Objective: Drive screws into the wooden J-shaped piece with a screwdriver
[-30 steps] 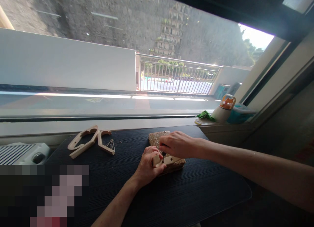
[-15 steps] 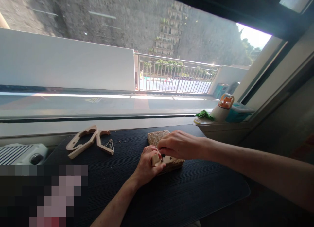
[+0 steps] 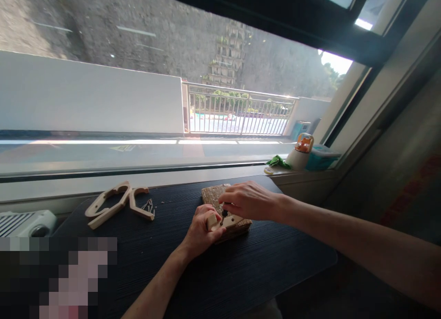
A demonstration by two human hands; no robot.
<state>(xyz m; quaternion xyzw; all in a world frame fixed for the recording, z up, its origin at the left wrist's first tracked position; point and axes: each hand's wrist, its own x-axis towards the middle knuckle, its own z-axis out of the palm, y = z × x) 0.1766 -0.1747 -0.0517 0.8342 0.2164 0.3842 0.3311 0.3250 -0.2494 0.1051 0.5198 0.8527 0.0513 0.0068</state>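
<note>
My left hand is wrapped around the end of a pale wooden piece, pressing it against a rough brown block. Dark round holes show in the pale wood. In the curled fingers of my right hand is a small dark hand tool with a thin shaft. Its tip meets the wood at a hole close to my left fingers. Most of the handle is hidden by my right hand, so its exact kind is unclear.
On the black table, curved wooden frame pieces lie at the left beside several screws or nails. A white ridged appliance stands left of the table. On the sill are a green cloth, a white-and-orange container and a teal box.
My right hand sits slightly higher above the wood, and more of the tool's shaft shows. My left hand keeps its grip. The whole view has shifted a little.
</note>
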